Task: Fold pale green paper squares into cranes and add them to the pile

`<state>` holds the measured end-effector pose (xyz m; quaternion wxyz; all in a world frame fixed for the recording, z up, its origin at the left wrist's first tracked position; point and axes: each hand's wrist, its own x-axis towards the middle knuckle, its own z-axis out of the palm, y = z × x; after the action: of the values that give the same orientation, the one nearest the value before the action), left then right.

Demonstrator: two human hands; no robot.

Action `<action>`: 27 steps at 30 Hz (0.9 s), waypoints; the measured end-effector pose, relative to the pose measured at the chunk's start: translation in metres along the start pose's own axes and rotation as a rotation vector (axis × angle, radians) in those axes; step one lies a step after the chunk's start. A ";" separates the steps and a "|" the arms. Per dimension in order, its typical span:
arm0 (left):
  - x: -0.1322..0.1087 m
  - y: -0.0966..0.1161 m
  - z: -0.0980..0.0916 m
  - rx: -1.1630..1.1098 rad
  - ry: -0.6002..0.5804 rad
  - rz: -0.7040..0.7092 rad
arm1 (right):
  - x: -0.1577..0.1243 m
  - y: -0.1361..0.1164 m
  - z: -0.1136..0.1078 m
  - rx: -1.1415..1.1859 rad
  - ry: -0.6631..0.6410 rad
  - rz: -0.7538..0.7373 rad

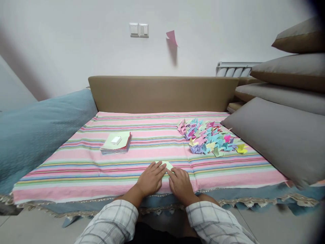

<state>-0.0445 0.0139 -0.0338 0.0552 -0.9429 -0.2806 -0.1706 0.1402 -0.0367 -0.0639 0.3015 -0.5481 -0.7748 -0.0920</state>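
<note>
A small folded piece of pale green paper (168, 165) lies on the striped cloth in front of me, partly covered by my hands. My left hand (152, 178) rests over its left part, fingers stretched out and lying flat on it. At the right edge of the paper is my right hand (180, 183), thumb and forefinger close together on it and the other fingers curled. The fold lines are too small to make out. A heap of folded paper cranes (205, 137) in many colours sits beyond my right hand.
Back left on the striped cloth (152, 145) stands a stack of coloured paper sheets (111, 145) with a small white box (116, 140) on top. Grey cushions (281, 135) are piled at the right. A blue-covered armrest (50, 125) and a brown backrest (162, 95) border the seat.
</note>
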 end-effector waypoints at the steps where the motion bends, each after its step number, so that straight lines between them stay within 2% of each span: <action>1: 0.000 0.000 0.001 -0.011 -0.028 -0.001 | 0.000 0.001 0.000 -0.001 -0.004 -0.005; 7: 0.005 0.000 -0.001 -0.108 -0.062 -0.091 | -0.002 0.008 0.000 0.047 0.018 -0.042; 15: 0.022 -0.008 0.004 -0.287 0.012 -0.273 | 0.014 0.005 -0.009 0.034 -0.049 0.064; 22: 0.020 -0.009 0.009 -0.382 0.100 -0.319 | 0.042 0.002 -0.016 -0.041 -0.251 0.093; 27: 0.016 -0.003 0.006 -0.297 0.309 -0.440 | 0.054 0.000 -0.021 -0.096 -0.402 0.063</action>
<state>-0.0317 0.0262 -0.0336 -0.0793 -0.8202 -0.4382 -0.3591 0.1362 -0.0037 -0.0168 0.1172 -0.5930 -0.7966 -0.0079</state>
